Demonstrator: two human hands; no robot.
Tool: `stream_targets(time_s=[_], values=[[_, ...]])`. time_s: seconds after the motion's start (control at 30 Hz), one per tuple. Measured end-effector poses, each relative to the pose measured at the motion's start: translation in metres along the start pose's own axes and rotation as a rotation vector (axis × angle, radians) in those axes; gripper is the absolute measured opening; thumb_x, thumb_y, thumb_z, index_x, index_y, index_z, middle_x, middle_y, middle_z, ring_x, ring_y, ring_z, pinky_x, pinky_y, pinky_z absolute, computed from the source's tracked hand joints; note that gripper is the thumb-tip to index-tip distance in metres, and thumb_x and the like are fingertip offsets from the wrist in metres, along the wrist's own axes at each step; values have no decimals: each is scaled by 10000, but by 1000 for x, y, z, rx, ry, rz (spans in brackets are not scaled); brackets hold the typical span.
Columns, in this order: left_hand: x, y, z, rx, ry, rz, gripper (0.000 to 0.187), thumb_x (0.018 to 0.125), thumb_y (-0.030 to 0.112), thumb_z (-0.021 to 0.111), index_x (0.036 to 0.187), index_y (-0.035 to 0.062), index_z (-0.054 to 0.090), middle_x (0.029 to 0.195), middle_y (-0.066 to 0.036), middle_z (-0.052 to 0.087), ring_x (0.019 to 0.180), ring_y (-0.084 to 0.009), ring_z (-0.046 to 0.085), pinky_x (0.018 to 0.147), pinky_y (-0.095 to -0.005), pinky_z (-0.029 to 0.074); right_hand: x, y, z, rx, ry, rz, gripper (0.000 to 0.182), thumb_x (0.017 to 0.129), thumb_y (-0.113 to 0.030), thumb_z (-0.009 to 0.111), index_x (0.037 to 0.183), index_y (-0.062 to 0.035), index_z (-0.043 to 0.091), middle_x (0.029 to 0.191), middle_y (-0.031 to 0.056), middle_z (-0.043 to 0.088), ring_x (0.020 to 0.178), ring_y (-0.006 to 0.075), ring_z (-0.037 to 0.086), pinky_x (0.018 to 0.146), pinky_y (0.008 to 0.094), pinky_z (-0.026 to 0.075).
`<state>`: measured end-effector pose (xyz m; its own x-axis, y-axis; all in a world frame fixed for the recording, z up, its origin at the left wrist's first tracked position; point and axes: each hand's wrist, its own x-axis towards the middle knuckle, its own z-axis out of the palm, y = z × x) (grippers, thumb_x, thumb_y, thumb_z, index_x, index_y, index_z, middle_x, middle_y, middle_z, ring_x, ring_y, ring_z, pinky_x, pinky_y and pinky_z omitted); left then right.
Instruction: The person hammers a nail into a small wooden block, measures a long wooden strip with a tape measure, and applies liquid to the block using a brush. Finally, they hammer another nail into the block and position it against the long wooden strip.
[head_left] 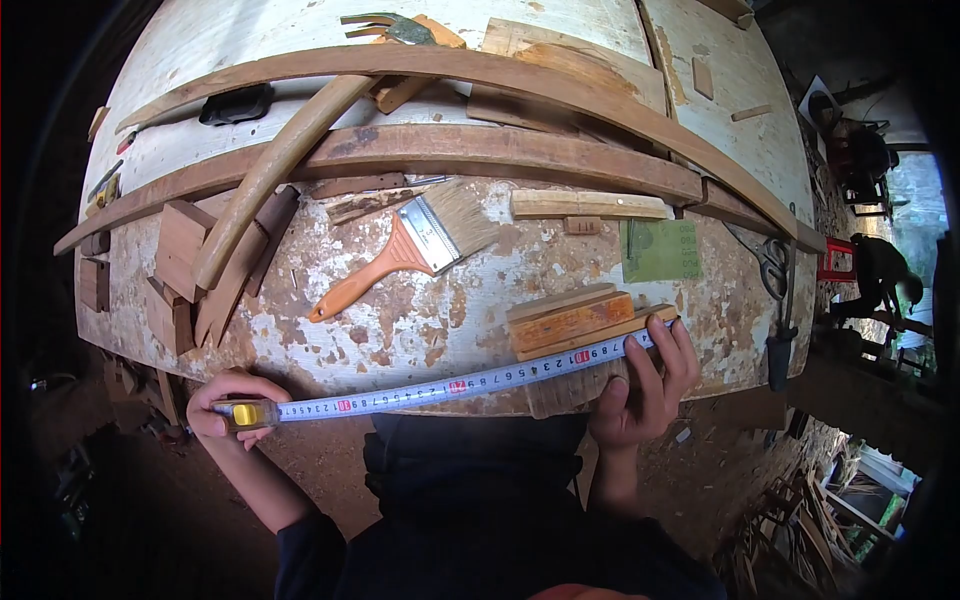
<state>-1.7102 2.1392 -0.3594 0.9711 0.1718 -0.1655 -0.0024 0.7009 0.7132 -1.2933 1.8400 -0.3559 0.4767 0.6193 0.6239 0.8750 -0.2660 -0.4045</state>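
At the near left edge of the workbench, my left hand (232, 405) is closed round the yellow-and-grey case of a tape measure (243, 413). The blade (450, 388) is pulled out and runs to the right along the bench's front edge, its numbers showing. My right hand (648, 385) pinches the blade near its far end, fingers bent over it and thumb below. Just behind that end lie several short wood blocks (572, 322), the front one touching the blade. A wide paintbrush (390, 258) with an orange handle rests on the bench farther back.
Long curved boards (500, 150) cross the bench (250, 335). A hammer (395, 30) lies over them, its handle slanting left towards wood blocks (183, 245). A green sandpaper piece (662, 251) and scissors (773, 270) are at the right. Another person (885, 275) bends over at far right.
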Motion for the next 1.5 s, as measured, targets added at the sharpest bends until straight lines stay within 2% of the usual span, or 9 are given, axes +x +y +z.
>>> stream_targets(time_s=[0.13,0.33,0.43,0.63,1.0,1.33,1.43,1.5], values=[[3,1,-3,15,-51,8,889,797,358,781,1282,-331,497,729,-269,644,435,-155,549,376,-291,456,0,-1,-3,-19,-38,-9,400,1059,-337,554,1189,-2,730,1338,247,686,1339,464,554,1129,564,420],[3,-2,-3,-5,-56,54,867,803,320,782,1280,-342,489,734,-268,647,434,-164,548,377,-300,456,-1,0,-3,-19,-32,-2,413,1061,-358,563,1189,-1,726,1334,238,689,1335,461,556,1125,554,424],[0,-2,-4,-21,-38,25,861,798,308,786,1279,-343,493,734,-275,648,430,-164,545,378,-300,451,-1,0,-1,3,3,9,346,994,-303,613,1144,-35,771,1319,190,707,1334,422,556,1115,517,440],[-2,-1,-2,-1,-25,10,886,789,308,771,1307,-344,470,714,-247,636,455,-164,557,391,-291,438,-2,0,-2,-3,14,13,329,961,-277,621,1136,-45,775,1313,172,720,1335,409,566,1145,571,402],[-6,-1,-6,0,-32,-45,907,797,347,767,1343,-315,473,843,-270,672,506,-136,576,443,-278,512,-3,1,0,6,41,14,327,925,-245,621,1130,-46,779,1314,168,722,1331,417,572,1160,585,387],[-5,4,-3,15,-9,-93,926,807,382,764,1352,-307,472,875,-265,673,523,-132,577,448,-278,514,-1,0,-1,16,45,22,329,913,-244,631,1120,-38,782,1315,174,720,1333,424,569,1158,584,389],[-7,4,-4,20,6,-118,929,790,376,762,1351,-306,475,865,-269,673,508,-133,558,439,-280,504,0,0,-5,5,7,-21,349,994,-263,608,1182,1,738,1338,234,695,1344,471,551,1138,572,420],[-7,5,-3,22,15,-120,933,775,372,762,1349,-306,477,859,-272,674,496,-135,544,433,-281,495,2,-1,-6,7,5,-23,370,996,-281,608,1196,3,736,1346,237,691,1361,474,539,1149,574,409]])
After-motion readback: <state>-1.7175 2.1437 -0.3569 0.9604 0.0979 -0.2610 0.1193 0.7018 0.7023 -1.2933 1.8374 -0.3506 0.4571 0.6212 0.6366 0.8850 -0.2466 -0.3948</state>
